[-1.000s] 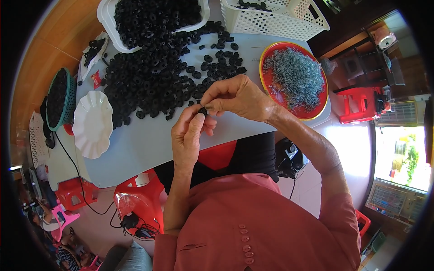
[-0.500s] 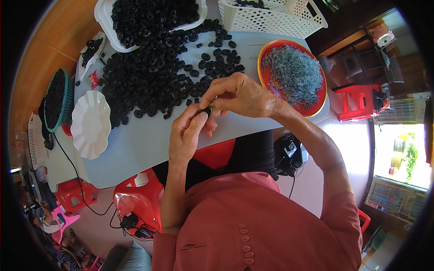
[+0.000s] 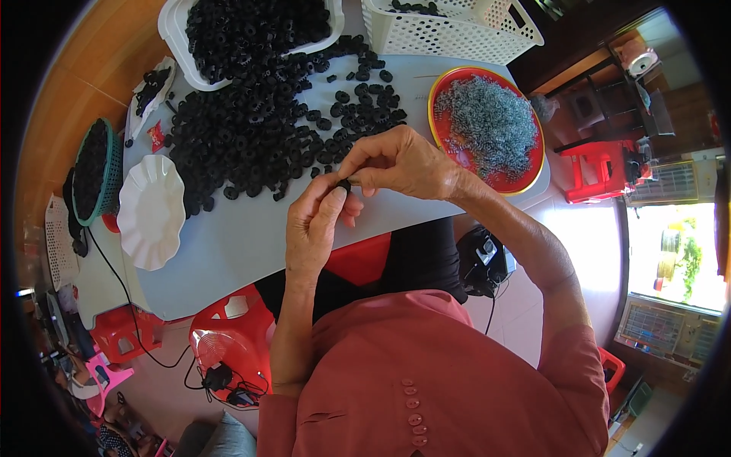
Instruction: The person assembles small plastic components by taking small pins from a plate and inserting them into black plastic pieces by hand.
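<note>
My left hand (image 3: 312, 225) pinches a small round black plastic part (image 3: 345, 185) between thumb and fingertips, just past the table's near edge. Against that part, the thumb and forefinger of my right hand (image 3: 407, 164) are pressed together; whatever they hold is too small and covered to make out. Beyond both hands spreads a big heap of similar black parts (image 3: 236, 145), many of them ring-shaped. A red tray with a yellow rim (image 3: 431, 114) stands to the right, bearing a pile of fine silvery wire pieces (image 3: 487, 126) that look like small springs.
At the back, a white tub (image 3: 173, 46) brims with black parts, beside a perforated white basket (image 3: 449, 38). On the left are a scalloped white dish (image 3: 151, 213) and a green basket (image 3: 114, 164). A red stool (image 3: 221, 335) with cables stands below the grey table (image 3: 221, 259).
Both hands stay joined at the black part, with only slight finger movement. The whole view has shifted a little, so the tray and basket appear slightly further left.
</note>
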Action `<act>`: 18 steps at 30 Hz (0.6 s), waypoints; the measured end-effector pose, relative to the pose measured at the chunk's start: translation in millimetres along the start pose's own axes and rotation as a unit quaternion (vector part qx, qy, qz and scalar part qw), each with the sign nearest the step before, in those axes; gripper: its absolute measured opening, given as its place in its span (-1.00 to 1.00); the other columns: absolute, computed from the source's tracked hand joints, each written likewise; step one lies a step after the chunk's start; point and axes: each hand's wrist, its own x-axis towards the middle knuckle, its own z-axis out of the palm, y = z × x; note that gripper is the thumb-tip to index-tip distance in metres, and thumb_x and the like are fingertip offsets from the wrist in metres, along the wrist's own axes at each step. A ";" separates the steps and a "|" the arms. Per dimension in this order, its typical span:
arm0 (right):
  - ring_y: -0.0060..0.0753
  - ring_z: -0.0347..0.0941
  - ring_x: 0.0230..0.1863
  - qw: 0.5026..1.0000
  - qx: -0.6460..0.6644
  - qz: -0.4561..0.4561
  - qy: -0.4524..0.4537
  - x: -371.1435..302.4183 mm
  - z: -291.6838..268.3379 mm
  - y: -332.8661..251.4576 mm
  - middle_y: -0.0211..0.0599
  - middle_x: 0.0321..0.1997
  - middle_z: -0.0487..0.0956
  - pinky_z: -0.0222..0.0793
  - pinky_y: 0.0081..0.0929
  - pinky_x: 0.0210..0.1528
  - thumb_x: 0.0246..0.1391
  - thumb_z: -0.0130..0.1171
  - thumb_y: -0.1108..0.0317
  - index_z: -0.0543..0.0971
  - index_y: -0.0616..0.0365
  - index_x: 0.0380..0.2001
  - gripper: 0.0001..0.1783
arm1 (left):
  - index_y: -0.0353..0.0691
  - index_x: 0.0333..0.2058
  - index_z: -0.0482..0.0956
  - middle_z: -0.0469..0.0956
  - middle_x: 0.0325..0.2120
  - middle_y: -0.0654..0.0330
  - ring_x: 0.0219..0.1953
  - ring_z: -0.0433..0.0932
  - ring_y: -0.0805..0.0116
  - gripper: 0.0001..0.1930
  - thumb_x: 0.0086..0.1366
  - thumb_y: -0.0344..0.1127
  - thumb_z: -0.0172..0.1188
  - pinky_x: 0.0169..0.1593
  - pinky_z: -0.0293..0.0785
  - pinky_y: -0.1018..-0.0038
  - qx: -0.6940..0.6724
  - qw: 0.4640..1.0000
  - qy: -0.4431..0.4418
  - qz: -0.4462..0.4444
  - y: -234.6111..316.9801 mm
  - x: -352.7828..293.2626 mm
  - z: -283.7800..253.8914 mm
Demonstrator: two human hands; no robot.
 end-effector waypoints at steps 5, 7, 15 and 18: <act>-0.66 0.53 -0.42 0.995 -0.091 -0.044 0.014 0.7 -1.5 0.2 -0.36 -0.40 0.64 0.46 -0.66 -0.32 0.07 0.20 0.51 0.65 0.23 -0.25 -0.84 | -0.40 -0.09 0.50 0.56 -0.47 0.18 -0.44 0.50 0.50 -0.73 0.39 -0.30 0.02 -0.36 0.44 0.58 0.024 1.000 0.011 0.002 -0.5 0.8 1.8; -0.66 0.53 -0.42 0.997 -0.072 -0.035 0.003 3.7 -3.4 1.2 -0.35 -0.40 0.64 0.46 -0.66 -0.32 0.07 0.19 0.51 0.65 0.23 -0.25 -0.84 | -0.39 -0.09 0.50 0.56 -0.47 0.18 -0.44 0.50 0.50 -0.73 0.39 -0.30 0.02 -0.36 0.43 0.58 0.029 0.999 0.014 -0.002 1.5 0.9 1.1; -0.66 0.54 -0.41 0.997 -0.062 -0.013 -0.044 7.0 -10.2 -2.5 -0.35 -0.41 0.64 0.48 -0.65 -0.31 0.07 0.19 0.50 0.65 0.24 -0.23 -0.82 | -0.39 -0.12 0.50 0.55 -0.46 0.20 -0.43 0.49 0.51 -0.73 0.39 -0.28 0.01 -0.36 0.42 0.58 0.019 1.000 0.002 -0.023 -1.2 1.1 -1.1; -0.66 0.55 -0.40 0.998 -0.033 0.032 -0.035 6.1 -9.1 -2.4 -0.35 -0.41 0.64 0.50 -0.64 -0.29 0.08 0.18 0.49 0.65 0.25 -0.25 -0.84 | -0.39 -0.12 0.50 0.54 -0.47 0.21 -0.43 0.48 0.52 -0.73 0.39 -0.28 0.01 -0.36 0.41 0.58 0.021 1.000 0.001 -0.019 -0.7 0.5 0.4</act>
